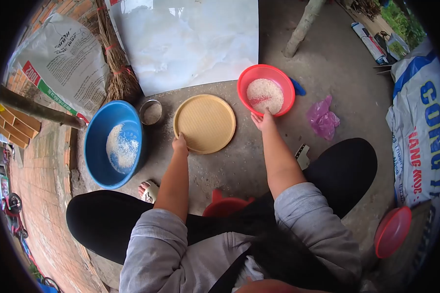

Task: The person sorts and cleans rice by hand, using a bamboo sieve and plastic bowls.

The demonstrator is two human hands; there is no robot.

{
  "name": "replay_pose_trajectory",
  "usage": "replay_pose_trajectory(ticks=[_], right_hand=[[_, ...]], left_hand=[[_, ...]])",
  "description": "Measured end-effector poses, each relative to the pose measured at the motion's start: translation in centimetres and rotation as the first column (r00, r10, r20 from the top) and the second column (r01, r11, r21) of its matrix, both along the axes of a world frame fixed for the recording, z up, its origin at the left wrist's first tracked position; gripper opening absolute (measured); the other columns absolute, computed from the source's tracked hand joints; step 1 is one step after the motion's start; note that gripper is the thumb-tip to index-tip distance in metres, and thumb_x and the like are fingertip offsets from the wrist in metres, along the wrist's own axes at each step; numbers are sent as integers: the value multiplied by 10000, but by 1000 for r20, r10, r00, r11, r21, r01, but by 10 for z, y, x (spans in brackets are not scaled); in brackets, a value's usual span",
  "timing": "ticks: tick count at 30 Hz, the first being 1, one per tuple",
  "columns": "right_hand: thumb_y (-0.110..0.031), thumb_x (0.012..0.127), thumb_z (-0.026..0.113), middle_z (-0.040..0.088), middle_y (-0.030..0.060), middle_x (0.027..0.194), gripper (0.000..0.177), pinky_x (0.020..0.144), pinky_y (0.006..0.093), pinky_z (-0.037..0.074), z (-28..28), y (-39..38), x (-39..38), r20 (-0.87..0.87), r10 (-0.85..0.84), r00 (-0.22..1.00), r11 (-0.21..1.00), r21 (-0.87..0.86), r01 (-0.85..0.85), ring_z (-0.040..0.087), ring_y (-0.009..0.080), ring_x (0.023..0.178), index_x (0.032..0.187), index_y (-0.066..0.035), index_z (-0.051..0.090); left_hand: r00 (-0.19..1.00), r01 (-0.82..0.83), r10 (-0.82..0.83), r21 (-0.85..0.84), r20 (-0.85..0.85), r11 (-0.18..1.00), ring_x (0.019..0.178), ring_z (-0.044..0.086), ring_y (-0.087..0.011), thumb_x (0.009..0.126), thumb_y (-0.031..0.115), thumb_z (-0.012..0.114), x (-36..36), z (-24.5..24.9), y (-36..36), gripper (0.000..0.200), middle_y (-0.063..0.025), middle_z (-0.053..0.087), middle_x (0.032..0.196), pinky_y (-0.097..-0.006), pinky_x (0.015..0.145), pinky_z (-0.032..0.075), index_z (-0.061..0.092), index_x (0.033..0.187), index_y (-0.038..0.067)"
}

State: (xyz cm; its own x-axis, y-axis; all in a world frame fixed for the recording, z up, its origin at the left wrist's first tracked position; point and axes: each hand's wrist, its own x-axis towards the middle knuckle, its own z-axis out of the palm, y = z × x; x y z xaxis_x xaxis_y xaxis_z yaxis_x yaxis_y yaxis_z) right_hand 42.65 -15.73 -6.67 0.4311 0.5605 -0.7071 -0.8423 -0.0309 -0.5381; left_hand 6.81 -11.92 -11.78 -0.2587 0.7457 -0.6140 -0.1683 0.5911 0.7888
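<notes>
- Our left hand pinches the near left edge of the round tan tray, with its fingers clamped on the rim.
- Our right hand grips the near edge of the red bowl, fingers outside and thumb over the rim.
- We see white grains inside that bowl.
- The tray is on the gray floor, between the red bowl and a big blue tub.
- More white grains lie in the tub.
- A crumpled pink bag lies right of the red bowl.
</notes>
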Motion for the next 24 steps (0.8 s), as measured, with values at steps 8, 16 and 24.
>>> replay_pose_trajectory(ticks=[8, 16, 24], right_hand=[[-120, 848, 399, 512, 199, 1054, 256, 838, 437, 504, -15, 3, -17, -65, -7, 998, 998, 66, 11, 556, 320, 951, 1059, 23, 422], [-149, 876, 484, 549, 108, 1068, 228, 820, 400, 478, 12, 15, -73, -41, 413, 910, 892, 219, -395, 555, 246, 967, 1085, -64, 457], [-115, 853, 542, 507, 100, 1188, 348, 838, 423, 463, 34, 19, -95, 190, 709, 680, 682, 63, -729, 519, 264, 1059, 1179, -102, 423]], left_hand=[[494, 245, -101, 27, -863, 969, 1062, 490, -311, 760, 269, 625, 32, 74, -10, 520, -183, 505, 1151, -396, 840, 430, 444, 1216, 96], [805, 472, -514, 204, 297, 858, 942, 547, -288, 802, 411, 623, 48, 110, 24, 834, -150, 503, 1140, -399, 812, 466, 87, 1410, 214], [834, 441, -471, 165, 289, 882, 840, 623, -274, 858, 188, 553, 9, 106, 50, 337, -131, 589, 1008, -409, 749, 536, 464, 1142, 30]])
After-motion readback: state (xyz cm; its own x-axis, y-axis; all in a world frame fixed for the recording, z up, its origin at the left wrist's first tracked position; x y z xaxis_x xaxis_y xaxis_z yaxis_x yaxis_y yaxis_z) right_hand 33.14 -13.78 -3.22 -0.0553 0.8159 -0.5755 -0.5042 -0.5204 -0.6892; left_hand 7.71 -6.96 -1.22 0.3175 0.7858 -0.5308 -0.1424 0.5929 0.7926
